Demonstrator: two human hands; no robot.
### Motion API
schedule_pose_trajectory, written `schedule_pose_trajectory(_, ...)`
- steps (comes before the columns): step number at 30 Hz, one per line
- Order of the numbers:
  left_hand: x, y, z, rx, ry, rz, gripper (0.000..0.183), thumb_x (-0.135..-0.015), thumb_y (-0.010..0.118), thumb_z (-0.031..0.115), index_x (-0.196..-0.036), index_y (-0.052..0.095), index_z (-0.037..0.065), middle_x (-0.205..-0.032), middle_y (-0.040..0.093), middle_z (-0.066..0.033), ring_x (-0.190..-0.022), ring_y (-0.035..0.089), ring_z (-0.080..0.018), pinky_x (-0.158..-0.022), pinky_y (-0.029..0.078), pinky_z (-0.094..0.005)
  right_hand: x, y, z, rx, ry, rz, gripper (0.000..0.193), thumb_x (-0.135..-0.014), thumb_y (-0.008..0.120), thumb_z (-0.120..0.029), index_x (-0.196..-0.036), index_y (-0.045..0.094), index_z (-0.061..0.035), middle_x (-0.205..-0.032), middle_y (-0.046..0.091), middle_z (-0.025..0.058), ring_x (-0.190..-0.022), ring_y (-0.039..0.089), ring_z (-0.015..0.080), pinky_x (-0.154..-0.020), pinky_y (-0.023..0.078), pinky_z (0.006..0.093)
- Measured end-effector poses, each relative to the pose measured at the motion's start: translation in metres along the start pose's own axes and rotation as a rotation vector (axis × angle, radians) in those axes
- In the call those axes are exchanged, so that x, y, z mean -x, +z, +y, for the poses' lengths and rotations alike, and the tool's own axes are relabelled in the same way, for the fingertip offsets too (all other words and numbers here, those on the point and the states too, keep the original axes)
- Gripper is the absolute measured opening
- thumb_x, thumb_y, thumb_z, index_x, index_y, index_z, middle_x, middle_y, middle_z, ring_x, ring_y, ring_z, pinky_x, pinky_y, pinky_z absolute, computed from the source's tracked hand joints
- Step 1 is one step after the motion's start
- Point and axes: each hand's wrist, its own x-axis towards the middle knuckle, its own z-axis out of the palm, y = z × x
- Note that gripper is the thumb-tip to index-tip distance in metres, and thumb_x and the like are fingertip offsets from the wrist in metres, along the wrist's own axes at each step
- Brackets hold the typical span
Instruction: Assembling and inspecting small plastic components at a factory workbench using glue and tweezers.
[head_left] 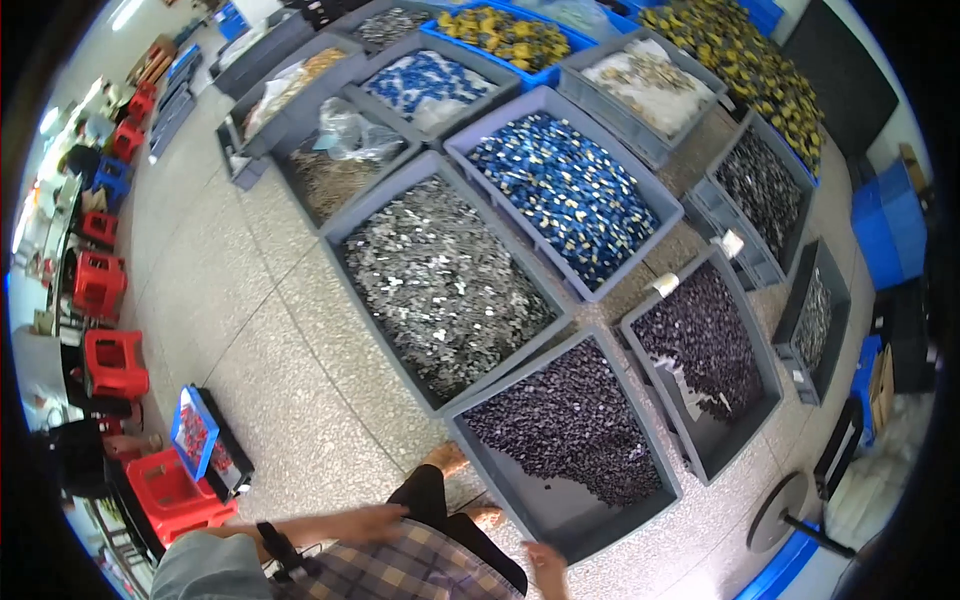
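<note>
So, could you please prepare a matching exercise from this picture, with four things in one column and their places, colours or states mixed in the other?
Things:
1. left hand
2. nearest bin
3. right hand
4. stools

Places, colours or states:
A. red
B. beside the near corner of the nearest bin
C. in front of the checked garment
D. partly filled with dark pieces

Right pairs: 1-C, 2-D, 3-B, 4-A.
</note>
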Motion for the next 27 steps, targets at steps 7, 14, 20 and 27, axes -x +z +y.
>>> schedule_pose_trajectory(7,0.135,0.034,-0.006,-0.071,-0.175,0.090,0.086,-0.079,0.041,0.061,-0.137,0.007,0.007,-0.137,0.006,-0.0313,-0.127,0.012,-0.0454,-0.104,0.016,-0.0443,0.091,0.077,-0.116,0.398,0.409,-0.404,0.044,-0.086,0.037,-0.048,-0.115,0.055,-0.0200,-0.134,0.033,0.0135,-0.124,0.023,0.0381,-0.101,0.018,0.0480)
schedule_pose_trajectory(14,0.235,-0.020,-0.066,-0.051,-0.415,0.023,0.082,-0.076,0.037,0.068,-0.138,0.010,0.021,-0.138,0.000,-0.0305,-0.126,0.002,-0.0493,-0.101,0.013,-0.0531,0.065,0.133,-0.167,0.656,0.485,-0.648,0.041,-0.086,0.036,-0.047,-0.113,0.057,-0.0244,-0.136,0.031,0.0100,-0.125,0.020,0.0377,-0.102,0.018,0.0480)
schedule_pose_trajectory(20,0.291,-0.117,-0.146,0.228,-0.392,0.057,0.077,-0.079,0.040,0.060,-0.138,0.009,0.023,-0.138,-0.001,-0.0306,-0.127,0.007,-0.0471,-0.102,0.017,-0.0483,-0.005,0.196,-0.264,0.285,0.738,-0.759,0.044,-0.088,0.049,-0.026,-0.122,0.043,0.0008,-0.117,0.050,0.0149,-0.106,0.049,0.0224,-0.086,0.041,0.0304)
schedule_pose_trajectory(27,0.312,-0.212,-0.200,0.247,-0.315,-0.042,0.070,-0.082,0.044,0.052,-0.137,0.017,0.019,-0.135,0.020,-0.0293,-0.120,0.032,-0.0426,-0.098,0.030,-0.0393,-0.168,0.305,-0.290,0.387,0.285,-0.412,0.028,-0.086,0.052,-0.029,-0.100,0.059,-0.0058,-0.093,0.062,0.0124,-0.087,0.060,0.0211,-0.076,0.046,0.0306)
